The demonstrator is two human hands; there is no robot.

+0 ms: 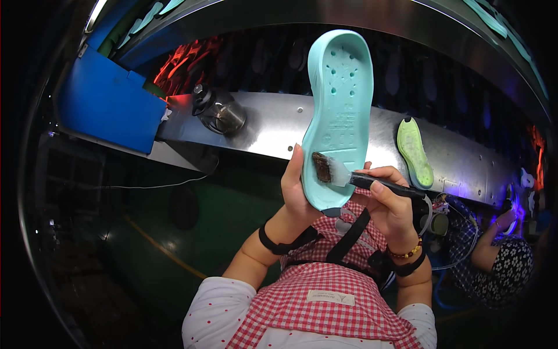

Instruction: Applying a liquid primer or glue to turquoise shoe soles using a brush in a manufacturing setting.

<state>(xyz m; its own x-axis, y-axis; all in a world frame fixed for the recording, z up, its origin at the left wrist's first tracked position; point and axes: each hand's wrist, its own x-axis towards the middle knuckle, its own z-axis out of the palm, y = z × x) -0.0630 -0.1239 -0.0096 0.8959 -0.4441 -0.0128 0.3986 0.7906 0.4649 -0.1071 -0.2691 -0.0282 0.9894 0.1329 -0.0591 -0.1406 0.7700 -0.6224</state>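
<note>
A turquoise shoe sole (pixel 340 110) is held up in front of me, its hollow side toward me and its dark-tipped end nearest my body. My left hand (pixel 296 186) grips its lower left edge, the thumb lying along the side. In my right hand (pixel 389 200) is a brush with a black handle (pixel 386 185), closed between thumb and fingers. The brush's bristles (pixel 322 167), brown at the tip and whitish toward the handle, touch the inside of the sole near its lower end. Some right-hand fingers are hidden behind the handle and sole.
A metal ledge (pixel 270 119) runs across in front, bearing a dark glass jar (pixel 220 110) on the left and a yellow-green sole (pixel 415 152) on the right. Beyond it, more soles lie in a dark, red-lit machine. A blue panel (pixel 110 99) stands left; another person (pixel 494 256) works at right.
</note>
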